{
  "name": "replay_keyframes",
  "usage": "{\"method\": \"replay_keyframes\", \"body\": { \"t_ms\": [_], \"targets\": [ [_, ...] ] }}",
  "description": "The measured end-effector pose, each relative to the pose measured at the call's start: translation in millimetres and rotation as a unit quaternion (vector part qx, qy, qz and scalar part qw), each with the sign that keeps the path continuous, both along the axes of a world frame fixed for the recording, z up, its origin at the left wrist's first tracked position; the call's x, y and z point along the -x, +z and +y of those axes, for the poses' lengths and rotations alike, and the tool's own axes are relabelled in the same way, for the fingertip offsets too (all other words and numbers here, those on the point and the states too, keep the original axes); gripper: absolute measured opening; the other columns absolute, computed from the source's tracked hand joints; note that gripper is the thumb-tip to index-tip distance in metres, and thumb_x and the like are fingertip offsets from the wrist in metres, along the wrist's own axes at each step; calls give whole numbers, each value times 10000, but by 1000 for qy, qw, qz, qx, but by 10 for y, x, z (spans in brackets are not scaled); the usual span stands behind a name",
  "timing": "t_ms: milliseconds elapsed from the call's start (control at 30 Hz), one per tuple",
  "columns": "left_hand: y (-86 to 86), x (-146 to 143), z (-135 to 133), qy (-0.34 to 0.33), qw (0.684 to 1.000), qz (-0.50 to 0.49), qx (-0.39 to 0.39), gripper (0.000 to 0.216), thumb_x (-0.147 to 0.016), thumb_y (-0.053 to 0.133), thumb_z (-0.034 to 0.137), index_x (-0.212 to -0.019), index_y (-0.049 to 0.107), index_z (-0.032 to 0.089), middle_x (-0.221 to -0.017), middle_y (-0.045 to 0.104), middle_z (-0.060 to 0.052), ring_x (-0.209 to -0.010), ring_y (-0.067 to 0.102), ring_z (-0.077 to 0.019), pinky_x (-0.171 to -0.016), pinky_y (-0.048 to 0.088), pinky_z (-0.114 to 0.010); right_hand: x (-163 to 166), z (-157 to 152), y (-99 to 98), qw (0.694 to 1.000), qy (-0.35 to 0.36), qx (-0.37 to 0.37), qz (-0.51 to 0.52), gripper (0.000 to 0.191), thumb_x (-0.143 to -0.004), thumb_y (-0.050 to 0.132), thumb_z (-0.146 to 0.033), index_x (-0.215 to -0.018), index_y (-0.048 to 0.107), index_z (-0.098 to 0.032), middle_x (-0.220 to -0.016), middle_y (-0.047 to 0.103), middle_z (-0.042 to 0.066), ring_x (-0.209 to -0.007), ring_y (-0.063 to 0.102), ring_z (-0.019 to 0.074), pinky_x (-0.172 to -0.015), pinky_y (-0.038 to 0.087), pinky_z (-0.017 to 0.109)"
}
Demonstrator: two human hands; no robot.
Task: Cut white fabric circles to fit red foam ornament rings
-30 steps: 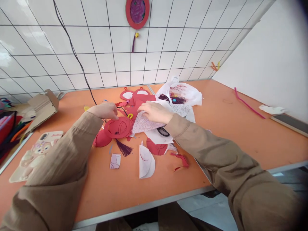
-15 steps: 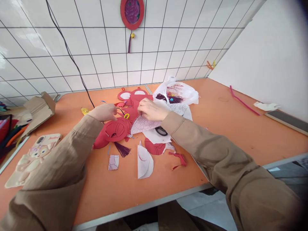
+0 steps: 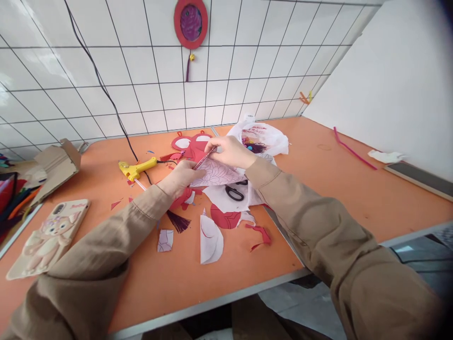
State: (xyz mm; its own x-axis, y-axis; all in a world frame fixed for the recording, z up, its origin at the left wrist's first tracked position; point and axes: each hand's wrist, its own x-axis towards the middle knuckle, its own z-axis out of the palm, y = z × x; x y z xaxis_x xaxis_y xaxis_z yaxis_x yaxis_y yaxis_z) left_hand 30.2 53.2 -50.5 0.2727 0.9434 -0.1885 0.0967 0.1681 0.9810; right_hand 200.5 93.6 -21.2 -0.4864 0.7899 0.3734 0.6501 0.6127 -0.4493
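Note:
Between my two hands is a pale sheet with a flower line drawing point(image 3: 222, 174), its upper left edge slanting up from one hand to the other. My left hand point(image 3: 182, 178) pinches the lower end of that edge. At the upper end, my right hand point(image 3: 229, 151) grips it with thumb and fingers. Black-handled scissors point(image 3: 234, 192) lie on white paper just under the sheet. A dark purple tassel point(image 3: 179, 221) sticks out below my left hand, which partly covers red pieces. To the left lies a yellow glue gun point(image 3: 143, 166).
A white plastic bag point(image 3: 272, 137) with beads and tassels stands behind my right hand. Paper scraps, including a folded white piece point(image 3: 211, 238), lie in front. A phone point(image 3: 53, 236) and a cardboard box point(image 3: 58, 163) are at left. A red framed ornament point(image 3: 176, 23) hangs on the tiled wall.
My left hand has moved right and down, off the red pieces and onto the sheet's edge, uncovering the glue gun. My right hand has lifted its end of the sheet slightly.

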Motion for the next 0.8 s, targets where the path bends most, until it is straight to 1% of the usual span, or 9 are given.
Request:
{"method": "replay_keyframes", "body": {
  "t_ms": [100, 167, 233, 300, 400, 567, 633, 733, 800],
  "targets": [
    [8, 21, 20, 6, 999, -26, 45, 41, -752, 675, 104, -782, 647, 109, -651, 647, -50, -616, 663, -168, -651, 582, -333, -97, 4, 69, 999, -16, -19, 38, 148, -820, 549, -136, -936, 638, -154, -1055, 688, 76, -998, 606, 183, -885, 437, 290],
    [47, 34, 26, 21, 994, -60, 87, 113, -766, 652, 61, -865, 658, 114, -710, 679, -60, -670, 684, -178, -666, 599, -332, -196, -9, 138, 1000, -3, 20, 19, 101, -826, 563, -190, -892, 632, -158, -989, 686, 70, -929, 612, 177, -830, 450, 290],
    [81, 39, 31, 45, 985, -100, 131, 175, -795, 612, 32, -936, 658, 125, -778, 705, -71, -715, 694, -179, -669, 606, -311, -277, -38, 195, 993, 47, 96, -50, 110, -806, 607, -250, -867, 626, -160, -895, 672, 50, -836, 605, 163, -755, 446, 278],
    [99, 37, 37, 65, 977, -129, 158, 207, -834, 556, 24, -983, 649, 134, -835, 718, -80, -736, 700, -175, -656, 606, -283, -298, -75, 213, 974, 89, 154, -138, 208, -752, 674, -298, -900, 618, -164, -866, 649, 31, -784, 583, 152, -692, 421, 265],
    [112, 35, 43, 60, 973, -140, 175, 207, -900, 481, 69, -1039, 622, 130, -853, 722, -86, -728, 712, -171, -620, 600, -247, -201, -128, 167, 954, 102, 164, -230, 332, -672, 737, -339, -920, 578, -184, -872, 625, 13, -749, 554, 146, -621, 375, 249],
    [153, 79, 45, 8, 986, -80, 148, 222, -950, 416, 133, -1062, 601, 83, -746, 712, -103, -634, 712, -169, -555, 583, -228, -30, -165, 100, 955, 98, 78, -269, 134, -752, 626, -240, -852, 562, -180, -860, 625, 28, -737, 531, 148, -595, 322, 252],
    [173, 116, 48, -22, 994, -27, 106, 181, -936, 450, 129, -983, 619, 87, -673, 697, -92, -538, 678, -148, -479, 541, -203, -29, -161, 114, 955, 106, 84, -266, 89, -773, 594, -207, -853, 582, -172, -875, 645, 37, -745, 544, 146, -613, 336, 251],
    [199, 179, 52, -50, 996, 33, 70, 120, -894, 538, 135, -811, 616, 97, -532, 646, -70, -373, 573, -121, -342, 399, -172, -26, -159, 124, 946, 113, 106, -286, 110, -785, 600, -231, -870, 624, -165, -875, 671, 43, -766, 575, 154, -631, 361, 250],
    [210, 220, 57, -75, 992, 89, 45, 98, -858, 588, 132, -771, 618, 101, -488, 629, -60, -332, 527, -110, -325, 345, -171, 25, -185, 98, 936, 113, 105, -318, 154, -802, 598, -259, -910, 654, -165, -878, 687, 47, -785, 600, 164, -632, 377, 253]
  ]
}}
